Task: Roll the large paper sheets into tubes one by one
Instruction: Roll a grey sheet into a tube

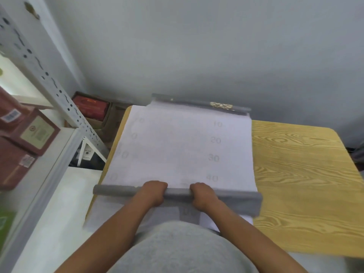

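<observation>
My left hand (153, 192) and right hand (201, 194) each held the gray roll (177, 192) in a closed grip; its long axis ran crosswise, the unrolled sheet (181, 146) lying ahead on the counter (299, 174).

Bare forearms, no sleeves; grey top (177, 251) over torso.

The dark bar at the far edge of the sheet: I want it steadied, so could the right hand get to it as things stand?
Probably yes: bare paper lies between the right hand and the bar, but it must release the grey roll.
</observation>
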